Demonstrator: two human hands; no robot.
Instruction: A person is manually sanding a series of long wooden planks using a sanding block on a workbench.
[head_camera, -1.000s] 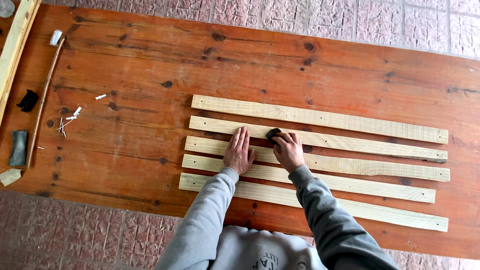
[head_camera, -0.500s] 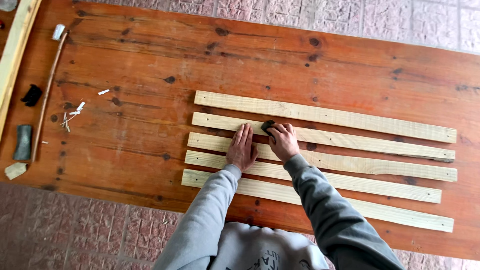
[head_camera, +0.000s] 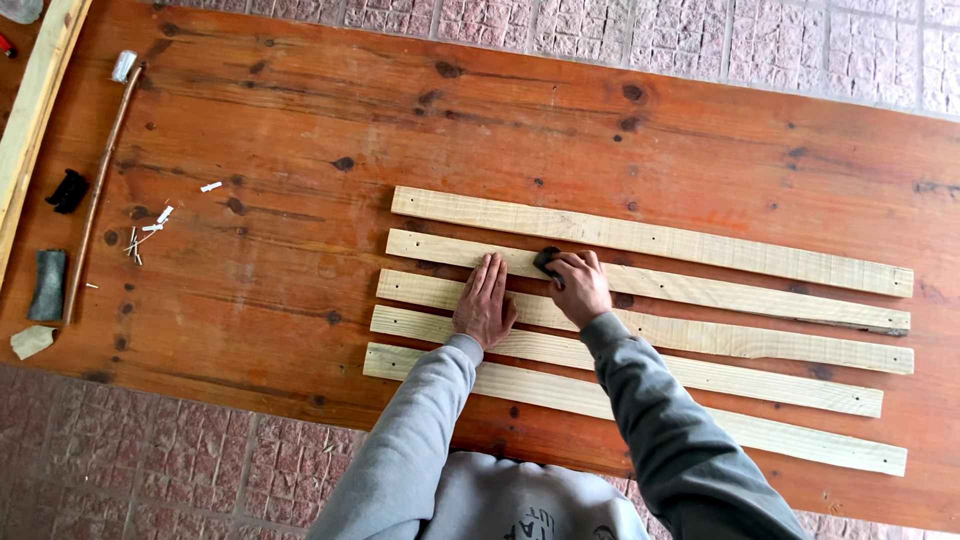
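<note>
Left hand: our left hand (head_camera: 485, 305) lies flat, fingers (head_camera: 492, 272) together, on pale wooden slats (head_camera: 700, 330).
Right hand: our right hand (head_camera: 580, 288) curls its fingers (head_camera: 566, 266) round a small dark block (head_camera: 546, 262).
Worktop: reddish-brown knotty plank worktop (head_camera: 300, 200).

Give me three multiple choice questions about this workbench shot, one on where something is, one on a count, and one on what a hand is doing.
1. Where does the thin brown stick lie on the wooden table?
A. near its left end
B. across the slats
C. under the right hand

2. How many pale wooden slats lie side by side?
A. three
B. five
C. seven

3. What is the left hand doing?
A. gripping a hammer
B. lifted clear of the table
C. lying flat, fingers stretched out, on the slats

Answers:
1. A, the stick runs along the left end, far from the slats.
2. B, five long strips lie one below another.
3. C, its palm presses down on the slats beside the right hand, which holds a small dark block against the second slat from the top.
</note>
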